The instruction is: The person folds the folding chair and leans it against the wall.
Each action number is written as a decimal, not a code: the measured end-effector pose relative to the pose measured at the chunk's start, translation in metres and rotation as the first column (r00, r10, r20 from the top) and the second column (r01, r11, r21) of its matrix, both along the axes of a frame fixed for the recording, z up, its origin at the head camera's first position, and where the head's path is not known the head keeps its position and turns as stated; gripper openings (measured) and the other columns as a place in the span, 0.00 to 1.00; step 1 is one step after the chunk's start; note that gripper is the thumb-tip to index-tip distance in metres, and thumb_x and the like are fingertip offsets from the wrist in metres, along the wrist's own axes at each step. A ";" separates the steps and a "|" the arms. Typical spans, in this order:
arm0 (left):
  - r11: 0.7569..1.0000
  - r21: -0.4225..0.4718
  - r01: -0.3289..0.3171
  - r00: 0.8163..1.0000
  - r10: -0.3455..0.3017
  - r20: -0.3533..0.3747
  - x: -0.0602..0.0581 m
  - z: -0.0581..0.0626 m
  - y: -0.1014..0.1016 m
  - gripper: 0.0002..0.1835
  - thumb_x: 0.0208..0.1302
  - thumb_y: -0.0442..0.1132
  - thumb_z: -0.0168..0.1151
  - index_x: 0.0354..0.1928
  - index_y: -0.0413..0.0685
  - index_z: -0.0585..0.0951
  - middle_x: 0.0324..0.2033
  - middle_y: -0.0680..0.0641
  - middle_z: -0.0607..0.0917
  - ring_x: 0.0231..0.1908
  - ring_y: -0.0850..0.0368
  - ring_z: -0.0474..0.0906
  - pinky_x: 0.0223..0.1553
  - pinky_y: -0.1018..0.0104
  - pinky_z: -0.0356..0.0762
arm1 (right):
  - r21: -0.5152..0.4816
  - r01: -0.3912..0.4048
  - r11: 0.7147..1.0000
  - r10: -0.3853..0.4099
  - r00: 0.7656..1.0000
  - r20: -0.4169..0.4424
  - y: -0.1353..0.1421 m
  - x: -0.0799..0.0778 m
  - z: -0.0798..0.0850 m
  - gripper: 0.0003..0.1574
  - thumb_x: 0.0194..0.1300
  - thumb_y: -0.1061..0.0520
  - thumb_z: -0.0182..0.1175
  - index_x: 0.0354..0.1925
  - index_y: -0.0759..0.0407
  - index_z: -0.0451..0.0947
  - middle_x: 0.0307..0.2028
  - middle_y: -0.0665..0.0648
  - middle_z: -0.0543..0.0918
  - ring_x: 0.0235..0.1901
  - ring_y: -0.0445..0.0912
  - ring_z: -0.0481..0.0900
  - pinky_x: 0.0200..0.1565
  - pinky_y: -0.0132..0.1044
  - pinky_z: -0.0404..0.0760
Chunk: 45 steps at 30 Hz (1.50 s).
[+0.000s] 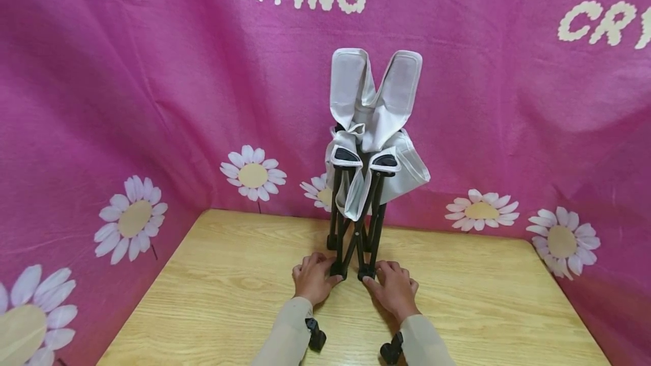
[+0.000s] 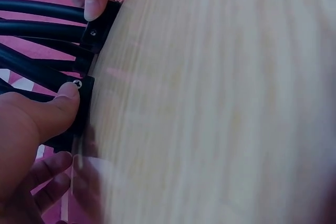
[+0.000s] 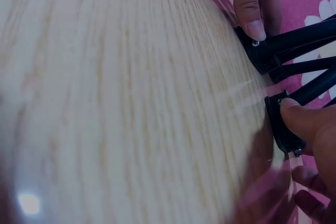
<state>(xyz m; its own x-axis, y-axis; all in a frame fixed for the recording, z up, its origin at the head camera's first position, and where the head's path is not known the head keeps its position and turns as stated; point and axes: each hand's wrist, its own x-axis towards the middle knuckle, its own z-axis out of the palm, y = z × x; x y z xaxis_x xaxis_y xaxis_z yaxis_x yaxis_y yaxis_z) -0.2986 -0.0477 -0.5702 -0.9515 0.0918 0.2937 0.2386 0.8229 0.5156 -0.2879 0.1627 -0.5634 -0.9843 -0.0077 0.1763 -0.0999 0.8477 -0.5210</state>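
A small folding camp chair with pale grey fabric and black tubular legs stands upright, mostly folded, at the middle of the wooden table. My left hand grips its left front foot. On the other side my right hand grips the right front foot. In the left wrist view my left thumb presses beside a screw on the black foot bracket. My right thumb lies on the matching bracket in the right wrist view. The legs cross between the hands.
Wood-grain tabletop extends to both sides of the chair. A pink cloth printed with daisies and white letters hangs behind the table and at its sides. Black wrist cameras are strapped over both sleeves.
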 end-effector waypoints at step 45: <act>1.000 -0.017 -0.021 0.997 0.022 0.080 -0.022 0.005 0.007 0.24 0.57 0.53 0.68 0.58 0.63 0.80 0.49 0.52 0.75 0.50 0.50 0.68 0.46 0.47 0.59 | -0.009 0.028 1.000 -0.028 0.999 0.036 0.001 -0.020 0.006 0.26 0.60 0.38 0.64 0.50 0.50 0.77 0.57 0.62 0.74 0.52 0.64 0.70 0.49 0.62 0.61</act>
<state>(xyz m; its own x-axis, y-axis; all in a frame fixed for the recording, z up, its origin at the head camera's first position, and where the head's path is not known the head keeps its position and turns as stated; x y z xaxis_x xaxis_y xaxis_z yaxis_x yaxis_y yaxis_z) -0.3207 -0.0408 -0.5653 -0.9738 0.0747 0.2147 0.1787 0.8357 0.5194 -0.3074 0.1634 -0.5574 -0.9898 0.0211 0.1412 -0.0578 0.8451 -0.5315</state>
